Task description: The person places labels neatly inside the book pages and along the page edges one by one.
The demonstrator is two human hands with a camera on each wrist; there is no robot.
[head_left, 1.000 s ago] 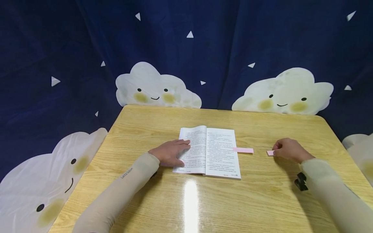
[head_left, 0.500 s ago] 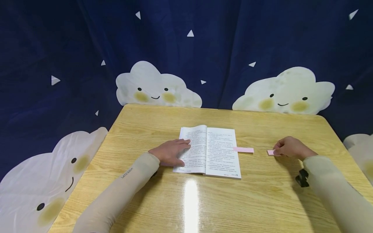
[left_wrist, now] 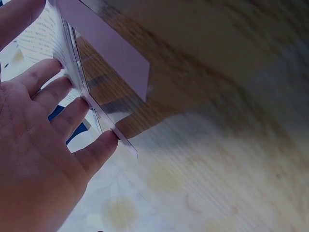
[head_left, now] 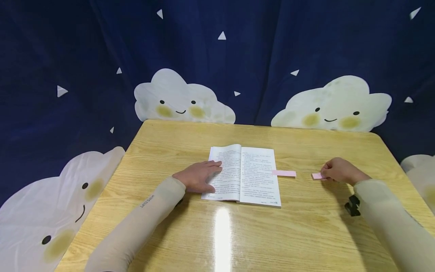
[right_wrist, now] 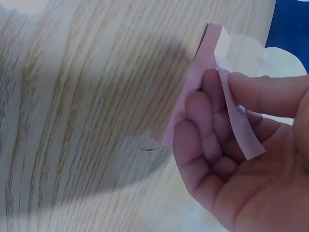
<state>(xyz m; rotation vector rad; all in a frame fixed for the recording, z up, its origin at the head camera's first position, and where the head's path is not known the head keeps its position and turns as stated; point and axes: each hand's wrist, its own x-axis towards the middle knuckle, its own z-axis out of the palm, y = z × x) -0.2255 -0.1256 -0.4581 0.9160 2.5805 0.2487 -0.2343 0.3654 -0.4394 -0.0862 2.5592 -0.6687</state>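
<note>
An open book [head_left: 259,185] with printed pages lies on the table. My left hand [head_left: 197,177] rests on its left page, fingers stretched out. Beneath that hand, pinkish paper strips [left_wrist: 113,50] jut from the book's edge in the left wrist view. Another pink strip [head_left: 286,173] sticks out from the right page. To the right of the book, my right hand [head_left: 342,171] is at a small pad of pink sticky notes [right_wrist: 190,94]. Its thumb and index finger pinch the top sticky note [right_wrist: 237,118], which curves away from the pad; the other fingers are curled beside the pad.
The wooden table [head_left: 289,241] reaches back to a dark blue curtain [head_left: 255,45] printed with white clouds. Bright glare [head_left: 222,238] lies on the tabletop in front of the book. Beige sleeves [head_left: 136,223] cover both forearms.
My right hand has shifted slightly to the right at the sticky-note pad, and more of the pad's pink top shows. My left hand stays on the book. The head view has tilted slightly.
</note>
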